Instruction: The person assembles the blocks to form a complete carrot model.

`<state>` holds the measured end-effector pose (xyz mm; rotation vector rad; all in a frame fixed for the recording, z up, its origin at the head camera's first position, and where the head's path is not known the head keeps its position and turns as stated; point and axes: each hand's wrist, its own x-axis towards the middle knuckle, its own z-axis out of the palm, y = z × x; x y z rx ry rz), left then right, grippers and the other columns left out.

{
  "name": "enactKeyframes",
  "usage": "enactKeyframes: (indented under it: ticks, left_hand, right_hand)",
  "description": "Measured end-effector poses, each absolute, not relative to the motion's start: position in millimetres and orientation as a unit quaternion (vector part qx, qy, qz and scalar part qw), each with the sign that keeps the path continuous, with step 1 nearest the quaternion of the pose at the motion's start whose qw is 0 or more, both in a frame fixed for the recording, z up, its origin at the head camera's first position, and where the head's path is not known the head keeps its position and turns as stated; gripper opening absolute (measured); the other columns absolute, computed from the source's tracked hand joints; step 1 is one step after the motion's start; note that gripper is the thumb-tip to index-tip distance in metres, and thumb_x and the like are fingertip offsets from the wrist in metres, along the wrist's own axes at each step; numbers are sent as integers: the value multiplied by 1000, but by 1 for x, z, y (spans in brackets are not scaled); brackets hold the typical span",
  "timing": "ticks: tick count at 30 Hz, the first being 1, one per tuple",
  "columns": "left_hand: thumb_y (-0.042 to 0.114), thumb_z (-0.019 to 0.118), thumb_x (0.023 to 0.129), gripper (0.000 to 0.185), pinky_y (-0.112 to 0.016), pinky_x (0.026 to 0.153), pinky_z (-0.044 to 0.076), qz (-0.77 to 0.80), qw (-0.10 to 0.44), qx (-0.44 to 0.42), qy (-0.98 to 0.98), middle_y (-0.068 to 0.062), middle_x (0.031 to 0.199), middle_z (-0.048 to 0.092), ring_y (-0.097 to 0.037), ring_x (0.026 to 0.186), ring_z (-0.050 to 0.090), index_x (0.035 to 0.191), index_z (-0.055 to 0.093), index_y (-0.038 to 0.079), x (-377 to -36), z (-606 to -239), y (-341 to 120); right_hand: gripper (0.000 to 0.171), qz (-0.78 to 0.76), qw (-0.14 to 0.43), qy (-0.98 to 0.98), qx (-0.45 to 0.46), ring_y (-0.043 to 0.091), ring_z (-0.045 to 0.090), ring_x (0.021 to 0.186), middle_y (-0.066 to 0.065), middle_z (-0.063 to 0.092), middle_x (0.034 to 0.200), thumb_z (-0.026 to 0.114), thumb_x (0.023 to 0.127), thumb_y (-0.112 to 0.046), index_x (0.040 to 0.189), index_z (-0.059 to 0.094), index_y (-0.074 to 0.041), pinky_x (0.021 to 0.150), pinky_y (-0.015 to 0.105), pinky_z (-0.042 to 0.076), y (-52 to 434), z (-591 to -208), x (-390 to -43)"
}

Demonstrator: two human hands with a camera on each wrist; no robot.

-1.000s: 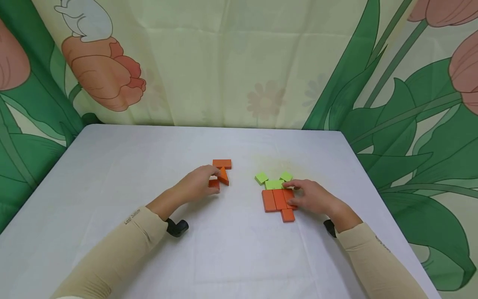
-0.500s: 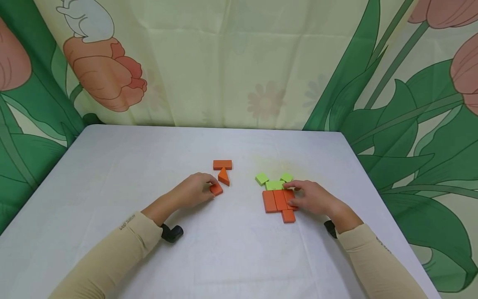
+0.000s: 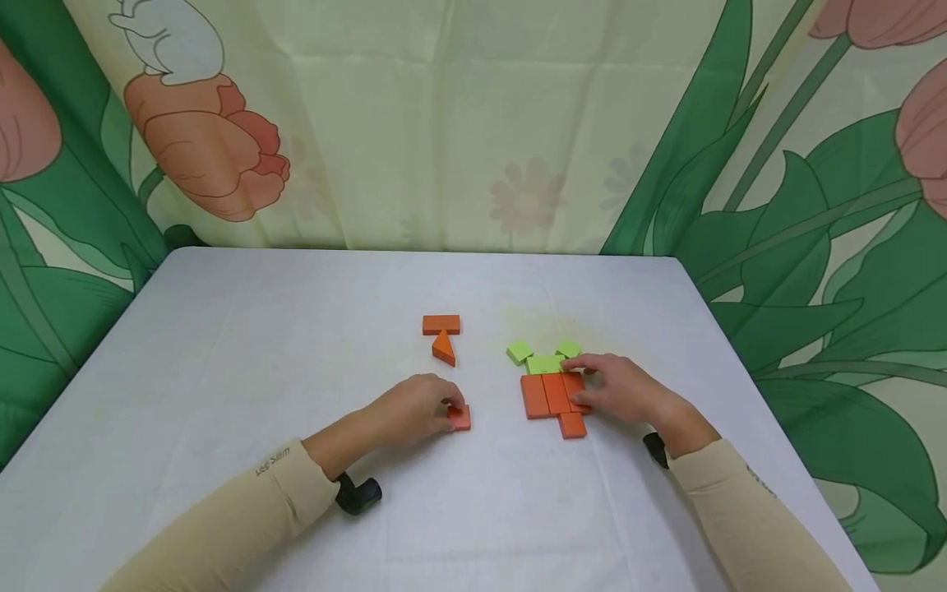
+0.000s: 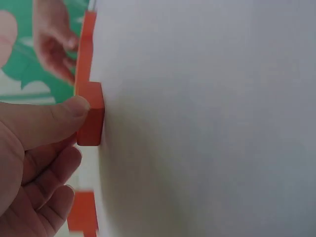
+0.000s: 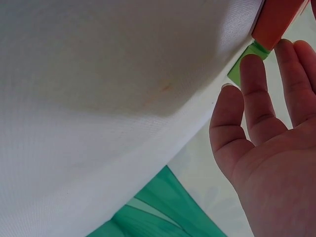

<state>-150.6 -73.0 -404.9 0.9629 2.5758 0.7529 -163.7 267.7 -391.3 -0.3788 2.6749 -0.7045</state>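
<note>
My left hand point(image 3: 410, 411) pinches a small orange block point(image 3: 463, 419) between thumb and fingers, low over the white table. In the left wrist view the thumb presses on the face of this block point(image 4: 91, 126). To the right lies a flat group: orange rectangular blocks point(image 3: 546, 396) side by side, a small orange block point(image 3: 572, 425) below them, and light green blocks point(image 3: 543, 364) above. My right hand point(image 3: 621, 390) rests at this group's right side, its relaxed fingers touching or close to the blocks. It partly covers the rightmost orange block.
Left of the group, an orange rectangular block point(image 3: 441, 325) lies with an orange triangular block point(image 3: 443, 349) just below it. The white-covered table point(image 3: 296, 312) ends at a printed backdrop point(image 3: 444, 123) with leaves and flowers.
My left hand has drawn the small orange block away from the triangle, towards me and to the right. The right hand and the group stay nearly still.
</note>
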Motion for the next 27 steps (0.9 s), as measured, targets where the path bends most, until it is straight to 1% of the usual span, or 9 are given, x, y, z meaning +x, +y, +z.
enactKeyframes:
  ticks: [3,8,12,15,18,20,24,25,27]
  left_hand:
    - [13,77,90,14,-32,85,49,256,156,349,888,9,93,63,-14,92,55,103,72,13,-141,-404,-53]
    - [17,78,90,17,-25,87,48,235,152,380,882,9,93,64,-11,94,56,105,73,13,-132,-403,-17]
    - [19,80,88,19,-21,84,47,221,137,394,882,11,91,65,-8,91,56,105,74,14,-130,-403,6]
    - [20,81,87,19,-20,80,45,217,125,401,881,12,88,64,-6,86,54,104,74,15,-130,-403,18]
    - [20,81,87,19,-20,77,44,213,109,408,881,13,87,64,-6,84,52,105,75,16,-129,-402,27]
    - [22,81,86,24,-21,78,43,209,97,411,882,13,91,66,-8,91,52,108,75,16,-130,-403,31]
    - [27,82,86,36,-28,83,42,195,68,401,892,11,108,69,-15,109,52,119,72,18,-133,-406,37]
    - [28,82,86,38,-29,83,42,193,65,396,895,11,111,69,-16,111,51,121,72,19,-134,-406,38]
    - [29,82,86,39,-29,83,42,190,62,388,900,11,113,68,-16,110,52,122,71,19,-136,-406,39]
  right_hand:
    - [50,-248,174,944,-134,40,50,121,20,58,132,74,91,-20,138,60,-9,101,57,42,268,-391,-165]
    - [49,-246,172,944,-134,40,51,120,19,59,131,74,91,-20,137,60,-10,101,57,42,269,-392,-165]
    - [49,-249,169,944,-137,40,52,120,18,59,132,74,91,-20,137,61,-9,101,58,41,270,-393,-165]
    - [49,-252,165,943,-138,39,52,119,17,60,131,75,90,-20,136,62,-10,101,57,42,270,-392,-164]
    - [48,-254,164,943,-140,39,53,119,18,60,130,76,90,-20,135,62,-9,100,57,42,270,-392,-164]
    - [48,-256,165,943,-137,39,52,119,17,60,131,75,90,-20,136,62,-10,100,57,42,270,-393,-164]
    - [49,-260,171,941,-133,39,51,120,17,59,132,74,91,-20,137,61,-11,100,57,42,270,-392,-164]
    - [49,-260,172,941,-132,39,51,121,17,59,132,74,91,-20,137,61,-11,100,57,42,270,-392,-164]
    - [49,-260,172,941,-133,39,51,121,17,59,132,74,91,-21,137,61,-11,100,57,42,270,-391,-163]
